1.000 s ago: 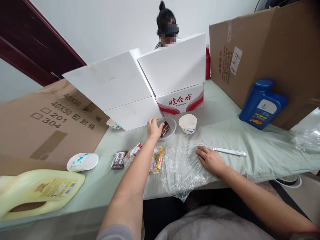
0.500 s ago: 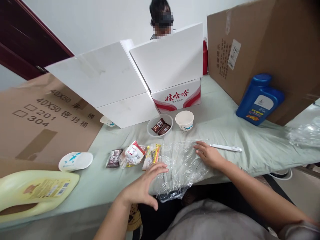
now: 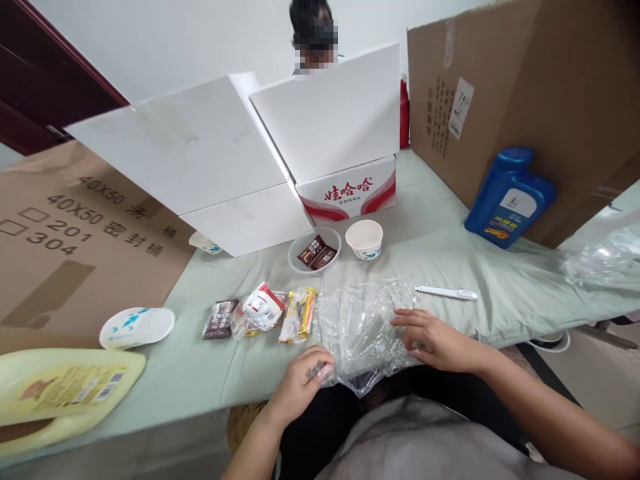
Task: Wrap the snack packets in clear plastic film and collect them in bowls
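Note:
A clear plastic bag (image 3: 367, 327) lies flat and crinkled at the table's front edge, its lower end hanging over. My left hand (image 3: 303, 380) is closed, pinching the bag's near left corner between thumb and fingers. Over the bag's right side rests my right hand (image 3: 435, 339), open with its fingers apart and touching the plastic. Just left of the bag are yellow-wrapped snacks (image 3: 299, 317), a red-and-white snack packet (image 3: 263, 308) and a dark brown packet (image 3: 220, 319). A white box cutter (image 3: 446, 293) lies beyond my right hand.
Behind the bag stand a clear bowl (image 3: 314, 252) with brown packets and a paper cup (image 3: 364, 240). A tipped paper cup (image 3: 136, 327) and yellow jug (image 3: 75, 393) lie left. A blue bottle (image 3: 510, 198) leans right. White boxes (image 3: 325, 113) stand behind; a person is beyond them.
My left hand has come down and closed on the bag's near left corner. My right hand has shifted toward me and to the right. The view has moved slightly.

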Available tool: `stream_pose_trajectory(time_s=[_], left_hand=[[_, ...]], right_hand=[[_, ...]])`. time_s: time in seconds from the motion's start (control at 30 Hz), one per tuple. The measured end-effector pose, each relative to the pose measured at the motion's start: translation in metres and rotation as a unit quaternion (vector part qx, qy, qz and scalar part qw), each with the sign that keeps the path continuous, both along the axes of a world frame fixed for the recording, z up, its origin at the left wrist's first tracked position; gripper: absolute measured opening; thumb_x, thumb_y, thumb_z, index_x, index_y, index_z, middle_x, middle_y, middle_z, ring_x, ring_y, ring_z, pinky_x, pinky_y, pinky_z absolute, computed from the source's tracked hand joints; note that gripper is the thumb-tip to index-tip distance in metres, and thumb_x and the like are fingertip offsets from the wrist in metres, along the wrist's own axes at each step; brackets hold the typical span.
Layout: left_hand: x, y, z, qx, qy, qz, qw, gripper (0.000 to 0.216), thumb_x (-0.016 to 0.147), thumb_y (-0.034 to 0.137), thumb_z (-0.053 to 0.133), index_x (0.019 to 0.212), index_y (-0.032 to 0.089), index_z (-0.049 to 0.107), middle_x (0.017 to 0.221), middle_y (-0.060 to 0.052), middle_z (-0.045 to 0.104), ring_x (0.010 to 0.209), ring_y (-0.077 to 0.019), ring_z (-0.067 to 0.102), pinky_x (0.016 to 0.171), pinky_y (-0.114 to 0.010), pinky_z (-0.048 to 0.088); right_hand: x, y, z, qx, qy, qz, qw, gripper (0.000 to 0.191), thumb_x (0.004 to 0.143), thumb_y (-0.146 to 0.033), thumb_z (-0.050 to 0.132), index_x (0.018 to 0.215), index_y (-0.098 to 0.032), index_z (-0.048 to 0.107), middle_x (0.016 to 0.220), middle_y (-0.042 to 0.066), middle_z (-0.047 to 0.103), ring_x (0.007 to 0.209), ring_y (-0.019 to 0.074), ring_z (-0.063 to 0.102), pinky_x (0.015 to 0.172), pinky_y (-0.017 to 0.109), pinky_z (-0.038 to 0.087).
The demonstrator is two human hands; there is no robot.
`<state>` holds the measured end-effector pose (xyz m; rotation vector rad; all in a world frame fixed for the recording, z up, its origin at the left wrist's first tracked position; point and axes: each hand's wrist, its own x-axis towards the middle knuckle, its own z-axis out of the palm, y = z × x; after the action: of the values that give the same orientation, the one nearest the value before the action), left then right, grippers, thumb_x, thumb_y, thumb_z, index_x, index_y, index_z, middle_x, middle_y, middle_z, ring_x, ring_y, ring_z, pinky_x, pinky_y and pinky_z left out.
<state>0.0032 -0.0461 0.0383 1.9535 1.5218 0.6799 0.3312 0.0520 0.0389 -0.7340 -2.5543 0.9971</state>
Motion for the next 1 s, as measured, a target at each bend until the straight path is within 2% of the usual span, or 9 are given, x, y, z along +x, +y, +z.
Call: stream_pose_trajectory(time_s=[0.1, 0.2, 0.27, 0.37, 0.53, 0.77, 0.87, 0.93, 1.0], left_hand=[[0.005, 0.016, -0.008, -0.029, -0.060, 0.115, 0.991, 0.022, 0.088, 0.038, 0.051, 0.085, 0.020, 0.063, 0.070, -0.001, 0.066, 0.063, -0.0153, 0.064, 0.065, -0.028, 0.053], [0.009, 0.036, -0.023, -0.021, -0.093, 0.229, 0.969, 0.025, 0.085, 0.042, 0.053, 0.086, 0.019, 0.060, 0.061, 0.002, 0.062, 0.053, -0.0153, 0.062, 0.056, -0.027, 0.050], [0.012, 0.049, -0.032, 0.004, -0.054, 0.283, 0.958, 0.026, 0.085, 0.042, 0.052, 0.089, 0.018, 0.061, 0.061, 0.000, 0.063, 0.053, -0.0165, 0.061, 0.055, -0.027, 0.049], [0.018, 0.063, -0.038, 0.062, 0.072, 0.325, 0.941, 0.024, 0.088, 0.037, 0.049, 0.092, 0.019, 0.064, 0.069, -0.004, 0.067, 0.060, -0.0191, 0.063, 0.059, -0.029, 0.047], [0.031, 0.075, -0.038, 0.106, 0.230, 0.352, 0.901, 0.022, 0.091, 0.032, 0.048, 0.091, 0.019, 0.065, 0.065, -0.005, 0.064, 0.056, -0.0194, 0.060, 0.056, -0.028, 0.042], [0.042, 0.088, -0.035, 0.009, 0.363, 0.367, 0.857, 0.028, 0.094, 0.035, 0.044, 0.102, 0.017, 0.063, 0.070, -0.009, 0.066, 0.062, -0.0250, 0.065, 0.057, -0.032, 0.047], [0.043, 0.088, -0.032, -0.011, 0.375, 0.350, 0.858, 0.030, 0.092, 0.035, 0.049, 0.111, 0.015, 0.061, 0.078, -0.011, 0.068, 0.068, -0.0270, 0.066, 0.060, -0.035, 0.050], [0.042, 0.084, -0.026, 0.064, 0.361, 0.340, 0.866, 0.035, 0.089, 0.032, 0.054, 0.117, 0.011, 0.058, 0.090, -0.015, 0.067, 0.080, -0.0288, 0.066, 0.068, -0.038, 0.052], [0.043, 0.079, -0.018, 0.200, 0.327, 0.329, 0.863, 0.037, 0.088, 0.030, 0.055, 0.118, 0.009, 0.057, 0.102, -0.018, 0.064, 0.096, -0.0308, 0.062, 0.080, -0.042, 0.051]], right_hand=[[0.005, 0.008, -0.002, -0.083, 0.055, -0.076, 0.992, 0.009, 0.086, -0.021, 0.052, 0.088, -0.022, 0.060, 0.102, 0.005, 0.070, 0.097, 0.0191, 0.064, 0.084, 0.033, 0.051], [-0.001, 0.022, -0.016, -0.126, 0.090, -0.200, 0.968, 0.009, 0.087, -0.025, 0.048, 0.086, -0.022, 0.056, 0.074, 0.000, 0.067, 0.068, 0.0161, 0.065, 0.065, 0.028, 0.051], [-0.008, 0.031, -0.026, -0.111, 0.090, -0.283, 0.948, 0.013, 0.089, -0.028, 0.043, 0.087, -0.022, 0.054, 0.068, -0.001, 0.065, 0.060, 0.0159, 0.063, 0.060, 0.028, 0.049], [-0.021, 0.042, -0.034, -0.006, 0.007, -0.367, 0.930, 0.019, 0.092, -0.029, 0.040, 0.092, -0.022, 0.057, 0.074, 0.002, 0.068, 0.066, 0.0190, 0.065, 0.060, 0.028, 0.046], [-0.035, 0.053, -0.034, 0.114, -0.161, -0.382, 0.903, 0.027, 0.098, -0.029, 0.034, 0.102, -0.020, 0.059, 0.094, 0.009, 0.072, 0.080, 0.0230, 0.068, 0.063, 0.029, 0.041], [-0.045, 0.071, -0.031, 0.116, -0.211, -0.374, 0.895, 0.026, 0.100, -0.031, 0.035, 0.106, -0.020, 0.057, 0.100, 0.008, 0.071, 0.084, 0.0208, 0.067, 0.063, 0.028, 0.039], [-0.044, 0.077, -0.028, 0.110, -0.234, -0.362, 0.896, 0.025, 0.098, -0.030, 0.039, 0.111, -0.018, 0.057, 0.099, 0.009, 0.070, 0.083, 0.0220, 0.066, 0.065, 0.029, 0.040], [-0.042, 0.076, -0.025, 0.128, -0.224, -0.364, 0.895, 0.027, 0.096, -0.030, 0.043, 0.115, -0.016, 0.056, 0.102, 0.011, 0.068, 0.084, 0.0232, 0.065, 0.066, 0.030, 0.041], [-0.041, 0.070, -0.022, 0.185, -0.174, -0.371, 0.893, 0.030, 0.096, -0.031, 0.044, 0.116, -0.014, 0.057, 0.104, 0.013, 0.066, 0.089, 0.0249, 0.063, 0.072, 0.033, 0.043]])
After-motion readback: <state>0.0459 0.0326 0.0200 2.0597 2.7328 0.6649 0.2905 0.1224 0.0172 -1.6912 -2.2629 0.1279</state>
